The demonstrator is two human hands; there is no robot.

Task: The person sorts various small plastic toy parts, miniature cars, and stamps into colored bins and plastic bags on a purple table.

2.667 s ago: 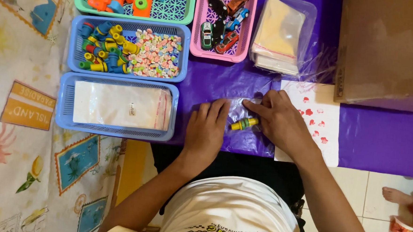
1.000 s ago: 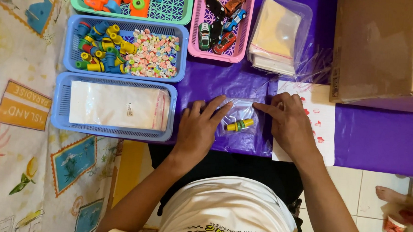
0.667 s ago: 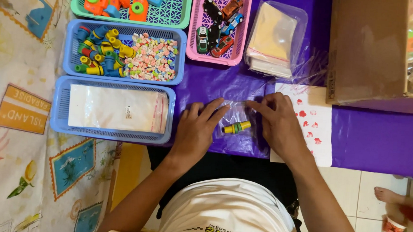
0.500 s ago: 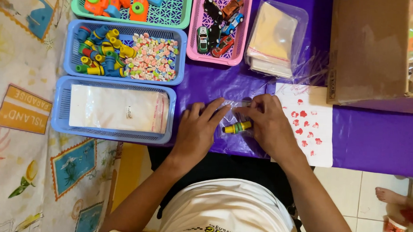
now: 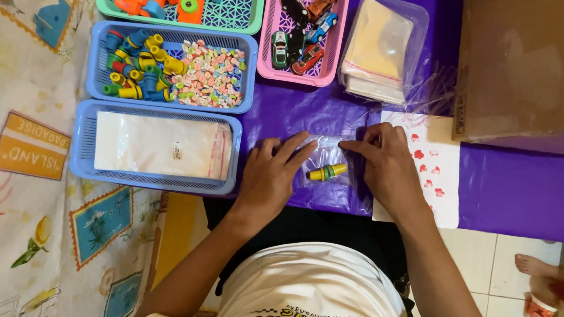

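Left of the clear bag [image 5: 323, 170] sits a blue basket [image 5: 83, 145] of empty bags. The left hand [image 5: 269, 177] presses the bag flat on the purple worktop [image 5: 518, 190], fingers spread; a yellow whistle toy [image 5: 326, 172] already lies inside. The right hand [image 5: 391, 167] pinches the bag's top edge, seemingly not yet sealed.

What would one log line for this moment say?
left hand: flat on clear bag | right hand: pinching bag's top edge | in bag: yellow whistle | surface: purple table cover
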